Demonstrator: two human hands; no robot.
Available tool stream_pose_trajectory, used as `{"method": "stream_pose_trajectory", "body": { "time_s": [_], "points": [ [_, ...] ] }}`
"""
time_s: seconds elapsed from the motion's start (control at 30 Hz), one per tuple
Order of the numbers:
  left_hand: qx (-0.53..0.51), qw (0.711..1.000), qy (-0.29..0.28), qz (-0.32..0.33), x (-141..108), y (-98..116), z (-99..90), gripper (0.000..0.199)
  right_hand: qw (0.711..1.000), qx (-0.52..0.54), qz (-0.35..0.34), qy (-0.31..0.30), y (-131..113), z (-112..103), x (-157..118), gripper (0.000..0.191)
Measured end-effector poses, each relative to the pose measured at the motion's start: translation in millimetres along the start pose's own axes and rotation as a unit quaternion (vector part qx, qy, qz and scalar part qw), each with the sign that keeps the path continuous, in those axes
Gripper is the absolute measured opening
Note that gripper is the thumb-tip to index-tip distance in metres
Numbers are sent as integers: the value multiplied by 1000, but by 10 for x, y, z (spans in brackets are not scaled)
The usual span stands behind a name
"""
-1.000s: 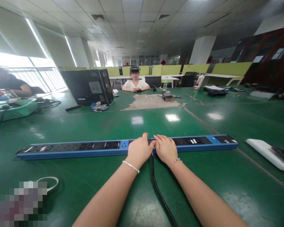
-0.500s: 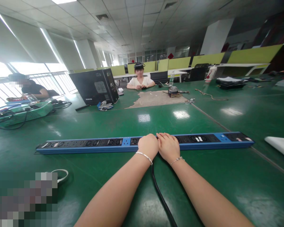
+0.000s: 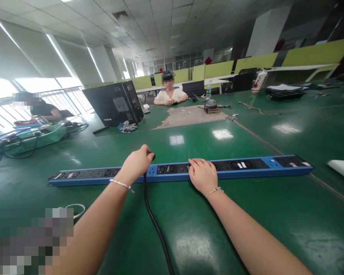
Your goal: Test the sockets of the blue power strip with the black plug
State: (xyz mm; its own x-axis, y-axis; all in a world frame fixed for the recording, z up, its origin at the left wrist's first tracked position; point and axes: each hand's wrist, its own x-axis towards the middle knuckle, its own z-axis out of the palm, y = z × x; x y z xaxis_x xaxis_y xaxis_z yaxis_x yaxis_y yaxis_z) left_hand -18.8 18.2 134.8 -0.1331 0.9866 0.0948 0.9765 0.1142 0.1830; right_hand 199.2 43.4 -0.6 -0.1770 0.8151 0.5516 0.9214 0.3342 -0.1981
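Observation:
A long blue power strip (image 3: 169,173) with a row of black sockets lies across the green table in front of me. My left hand (image 3: 137,164) is raised just over it, left of the middle, with its fingers closed around the black plug (image 3: 151,156) of a power cord. From under that hand the black cord (image 3: 153,217) runs down towards me. My right hand (image 3: 203,175) grips the strip right of its middle, fingers over the top and thumb on the left. The sockets under the right palm are hidden.
A black computer case (image 3: 114,103) stands at the back left, with gloves (image 3: 127,127) beside it. Left of it sits a green basket (image 3: 37,141) with cables. A white object (image 3: 342,171) lies at the right. Two people sit beyond, one opposite, one far left.
My left hand has moved left and up from beside my right hand, carrying the plug, and the cord has followed leftward. My right hand keeps its place on the power strip.

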Motion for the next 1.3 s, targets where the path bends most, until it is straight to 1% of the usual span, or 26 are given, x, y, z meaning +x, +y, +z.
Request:
{"method": "stream_pose_trajectory", "body": {
  "time_s": [0.07, 0.1, 0.13, 0.2, 0.3, 0.47, 0.67, 0.83, 1.03, 1.1, 1.23, 1.3],
  "points": [
    [-4, 999, -39, -6, 11, -260, 156, 26, 1000, 3, -2, 7, 2, 7, -1, 35],
    [-10, 999, -52, -10, 8, -346, 229, 27, 1000, 4, -3, 10, 3, 10, -1, 35],
    [-15, 998, -62, -9, 1, -401, 291, 28, 1000, 5, -3, 13, 3, 11, -2, 35],
    [-19, 998, -68, -3, -15, -430, 369, 29, 1000, 5, -4, 16, 4, 8, -3, 35],
    [-3, 998, -64, 4, -20, -367, 391, 28, 1000, 1, -6, 19, 2, -2, -3, 34],
    [70, 996, -60, 6, -10, -275, 369, 27, 1000, 0, -8, 21, 1, -4, -2, 33],
    [113, 992, -57, -5, -66, -190, 471, 28, 1000, 2, -3, 22, 4, 5, -3, 34],
    [136, 990, -46, -4, -113, -112, 557, 26, 1000, -2, -3, 17, 5, -1, 4, 34],
    [138, 989, -46, 0, -153, -99, 577, 24, 1000, -6, 7, -2, -24, -25, 2, 35],
    [131, 990, -47, -5, -160, -101, 594, 24, 1000, -3, -18, -13, -62, -39, -15, 37],
    [90, 995, -42, -20, -166, -84, 658, 23, 990, 5, -126, -61, -142, -54, -61, 39],
    [65, 997, -32, -32, -178, -67, 647, 22, 987, 0, -140, -76, -160, -53, -73, 40]
  ]
}}
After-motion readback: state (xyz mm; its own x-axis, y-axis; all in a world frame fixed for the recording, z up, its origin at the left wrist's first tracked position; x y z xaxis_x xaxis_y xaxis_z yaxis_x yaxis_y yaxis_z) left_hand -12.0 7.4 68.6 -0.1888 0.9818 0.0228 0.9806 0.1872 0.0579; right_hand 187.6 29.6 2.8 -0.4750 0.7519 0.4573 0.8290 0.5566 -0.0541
